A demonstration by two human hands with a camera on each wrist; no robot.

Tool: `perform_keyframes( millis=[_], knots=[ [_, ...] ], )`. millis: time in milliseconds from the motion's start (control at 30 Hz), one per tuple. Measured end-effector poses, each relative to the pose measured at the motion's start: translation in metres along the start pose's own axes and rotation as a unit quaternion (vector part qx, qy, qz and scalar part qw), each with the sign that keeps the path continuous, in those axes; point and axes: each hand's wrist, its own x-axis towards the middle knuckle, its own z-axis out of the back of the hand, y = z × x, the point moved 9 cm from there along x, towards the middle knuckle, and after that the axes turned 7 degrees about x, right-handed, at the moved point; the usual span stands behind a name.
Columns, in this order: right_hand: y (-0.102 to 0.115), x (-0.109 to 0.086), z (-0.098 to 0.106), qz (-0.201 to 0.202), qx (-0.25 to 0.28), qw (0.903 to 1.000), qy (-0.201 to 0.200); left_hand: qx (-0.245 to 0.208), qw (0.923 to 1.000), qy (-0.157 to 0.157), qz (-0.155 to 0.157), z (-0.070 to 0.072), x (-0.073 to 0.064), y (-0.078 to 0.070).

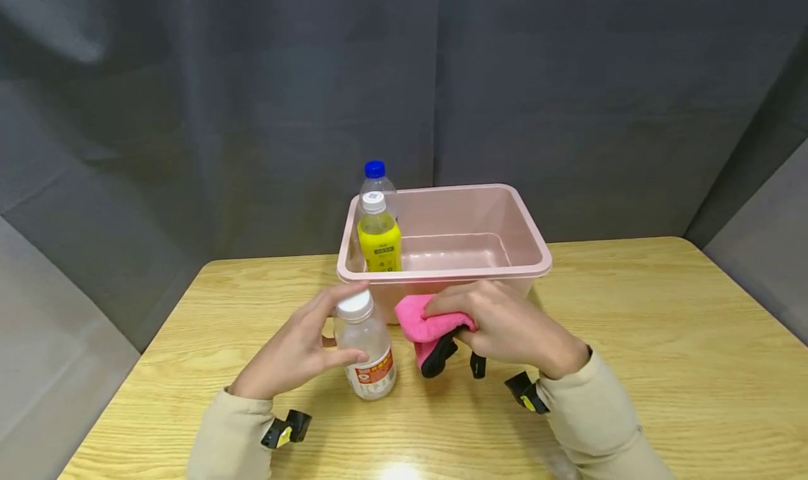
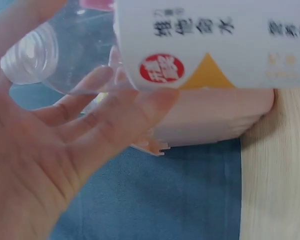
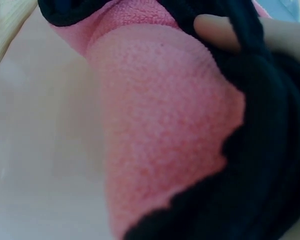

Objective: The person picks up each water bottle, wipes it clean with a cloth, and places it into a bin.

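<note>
My left hand [image 1: 297,350] is around a clear bottle [image 1: 365,338] with a white cap and a red-and-white label. Its thumb lies across the bottle's front, other fingers pass behind, and one finger reaches over the cap. In the left wrist view, the bottle's white label [image 2: 215,45] fills the upper right. My right hand [image 1: 505,322] pinches a folded pink fleecy cloth [image 1: 426,318] with black edging and a black loop, in front of the bin. Close up in the right wrist view, the pink pile [image 3: 160,115] hides most of that hand.
Behind both hands stands a pale pink plastic bin [image 1: 536,269] on the wooden table [image 1: 663,354]. Inside, at its left end, are a yellow-labelled bottle [image 1: 380,245] with a white cap and a clear bottle with a blue cap [image 1: 375,169]. A grey curtain [image 1: 303,115] hangs behind.
</note>
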Motion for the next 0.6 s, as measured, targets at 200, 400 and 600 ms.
perform_keyframes(
  millis=[200, 400, 600],
  knots=[
    [-0.001, 0.001, 0.000, 0.002, -0.002, 1.0000, -0.004, 0.027, 0.9995, 0.008, -0.014, 0.001, -0.001, -0.003],
    [0.002, 0.000, 0.011, 0.009, 0.002, 0.9986, -0.051, -0.007, 0.9997, 0.020, -0.012, 0.000, 0.003, -0.002],
    [0.018, -0.005, 0.039, 0.060, 0.053, 0.9793, -0.186, -0.026, 0.9992, 0.017, -0.024, -0.002, 0.003, -0.003]
  ],
)
